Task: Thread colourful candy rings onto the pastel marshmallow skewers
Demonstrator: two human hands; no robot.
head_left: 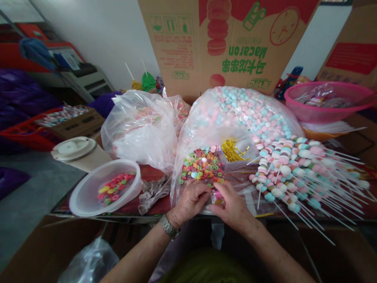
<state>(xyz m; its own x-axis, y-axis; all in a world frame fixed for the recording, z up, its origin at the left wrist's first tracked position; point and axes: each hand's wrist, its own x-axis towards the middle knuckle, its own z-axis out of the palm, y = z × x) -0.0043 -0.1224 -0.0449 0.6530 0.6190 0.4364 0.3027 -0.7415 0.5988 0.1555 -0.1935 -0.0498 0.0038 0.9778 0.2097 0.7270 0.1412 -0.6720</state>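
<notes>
My left hand (191,199), with a metal watch (170,227) at the wrist, is closed in a pinch at the table's front edge. Facing it, my right hand (232,206) curves its thumb and fingers around a small clear packet (217,197) with pink and white in it. The left fingertips meet the packet's near side; what exactly they pinch is hidden. Just beyond both hands lies a pile of colourful ring candies (203,165) on clear plastic. Beside the pile, gold twist ties (234,150) fill a small pale box.
Many marshmallow skewers (291,169) are heaped at the right, sticks pointing forward. Behind stand a big bag of pink and blue marshmallows (253,112) and another clear bag (138,125). A white bowl (77,202), grey gloves (154,192) and a lidded container (97,157) are at the left.
</notes>
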